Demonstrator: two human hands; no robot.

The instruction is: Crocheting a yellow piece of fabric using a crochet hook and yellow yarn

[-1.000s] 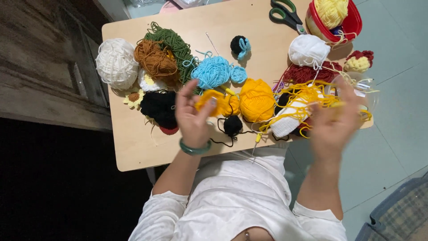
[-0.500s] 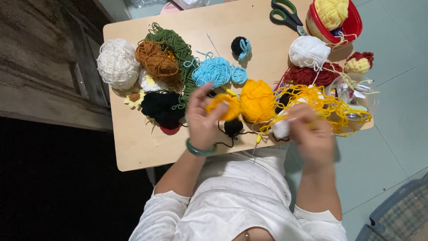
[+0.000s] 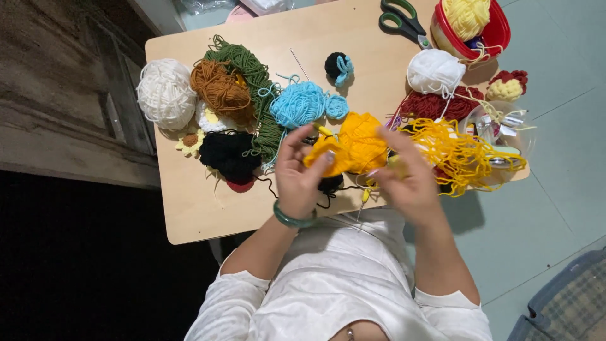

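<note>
**Careful: loose yarn could snag at the table edge**

Head view: your left hand (image 3: 300, 173) has its fingers pinched on the orange crochet piece (image 3: 350, 148), held at centre frame just above the table (image 3: 189, 202). Your right hand (image 3: 407, 180) is closed on the piece's right side; what else its fingers grip, I cannot tell. The tangled yellow yarn (image 3: 464, 151) lies just right of that hand, so a pull could drag it. A black yarn ball (image 3: 329, 184) sits near the lower table edge and might roll off.
</note>
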